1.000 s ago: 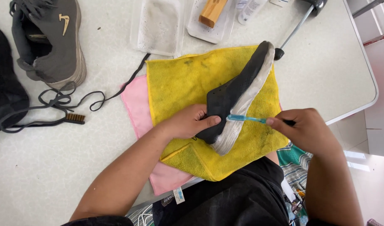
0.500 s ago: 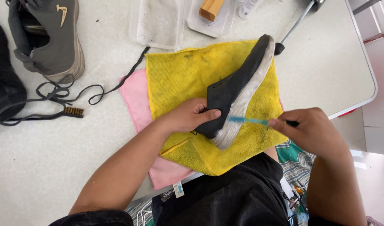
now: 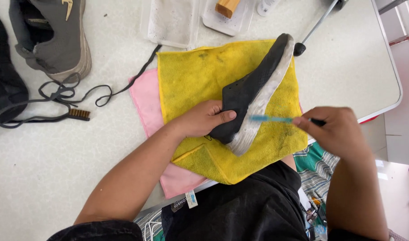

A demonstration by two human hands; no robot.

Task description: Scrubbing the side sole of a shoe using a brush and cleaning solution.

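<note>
A black sneaker (image 3: pixel 251 91) with a white sole lies tilted on its side on a yellow microfibre cloth (image 3: pixel 200 76), heel toward the person and toe pointing away toward the far edge of the cloth. The left hand (image 3: pixel 202 118) is wrapped around the heel end, thumb across the black upper, holding the shoe steady. The right hand (image 3: pixel 340 131) is closed in a narrow pinch on the dark handle of a light-blue toothbrush (image 3: pixel 272 118), whose head touches the white sole near the heel. Under the yellow cloth sits a pink cloth (image 3: pixel 146 100), showing at the left and near edges. Both rest on a white table (image 3: pixel 347 67). To the far left stands a grey sneaker (image 3: pixel 57 40), with loose black laces (image 3: pixel 75 96) trailing beside it and a small wire brush (image 3: pixel 79 114) near them. Clear plastic trays (image 3: pixel 173 22) lie beyond the cloths, one holding a wooden brush block (image 3: pixel 227 6).
</note>
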